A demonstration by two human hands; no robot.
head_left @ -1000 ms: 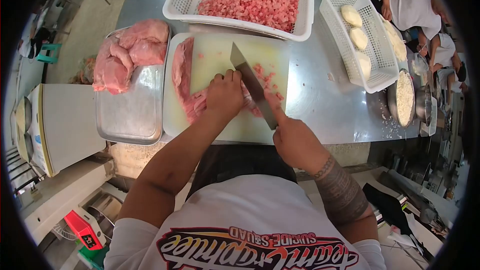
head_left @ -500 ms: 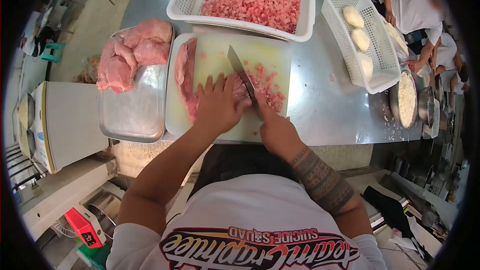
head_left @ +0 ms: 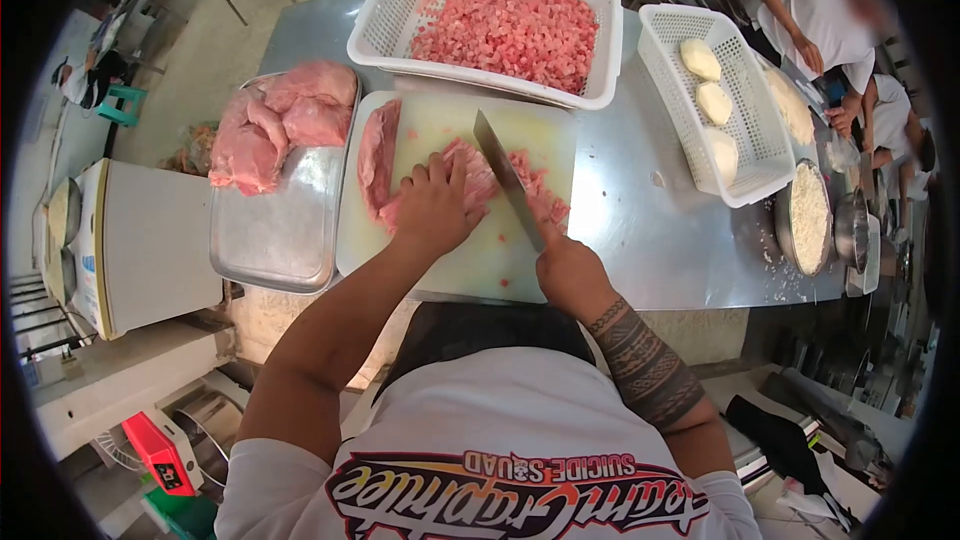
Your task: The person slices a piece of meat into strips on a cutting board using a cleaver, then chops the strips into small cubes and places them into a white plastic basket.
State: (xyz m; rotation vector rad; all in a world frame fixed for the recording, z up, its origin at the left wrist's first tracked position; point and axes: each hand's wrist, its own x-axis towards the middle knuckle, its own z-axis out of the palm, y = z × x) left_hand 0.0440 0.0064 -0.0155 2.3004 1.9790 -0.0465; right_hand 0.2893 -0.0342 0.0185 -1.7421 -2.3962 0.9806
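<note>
My right hand (head_left: 575, 278) is wrapped round the handle of a kitchen knife (head_left: 507, 172), its blade pointing away from me. The blade lies between sliced raw meat (head_left: 476, 172) and a heap of small diced bits (head_left: 540, 192). My left hand (head_left: 435, 208) grips the sliced meat from above, fingers bent over it, holding it on the white cutting board (head_left: 450, 270). Left of that hand, a long strip of meat (head_left: 377, 155) lies on the board. The meat under my left palm is partly hidden.
Big raw meat pieces (head_left: 285, 120) rest on a metal tray (head_left: 275, 240) at left. Beyond the board stands a white basket (head_left: 370, 35) of diced meat (head_left: 520, 35). Another basket (head_left: 745, 160) holds pale peeled pieces (head_left: 714, 102). At right are a bowl of white bits (head_left: 808, 215) and co-workers (head_left: 825, 15).
The knife has moved right, away from the cut face of the sliced meat, with my right hand. My left hand still holds the meat. The whole view has shifted slightly.
</note>
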